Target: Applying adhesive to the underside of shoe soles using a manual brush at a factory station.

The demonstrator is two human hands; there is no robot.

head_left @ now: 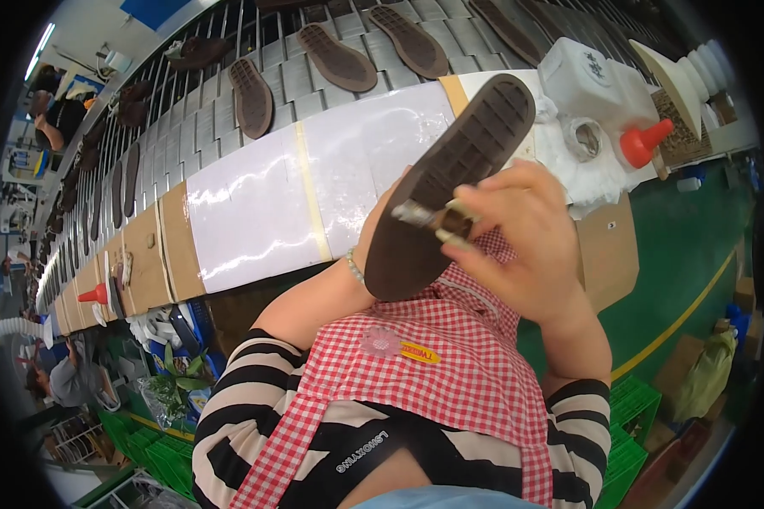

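A dark brown shoe sole (pixel 463 140) is tilted up in front of my chest, with its gridded hollow inner side showing at the far end. My left hand (pixel 372 231) holds it from behind and along its left edge; most of those fingers are hidden by the sole. In my right hand (pixel 526 233), the thumb and fingers pinch a short brush (pixel 413 214). Its pale bristle end lies over the smooth heel half of the sole; whether it touches is hard to tell.
A slatted metal conveyor (pixel 178 127) carries several brown soles (pixel 337 57) past a ledge covered in white sheet (pixel 246 208). A white plastic jug (pixel 590 81), a red-capped bottle (pixel 645 142) and white cloth (pixel 598 174) stand at the right. Green crates (pixel 624 458) sit lower right.
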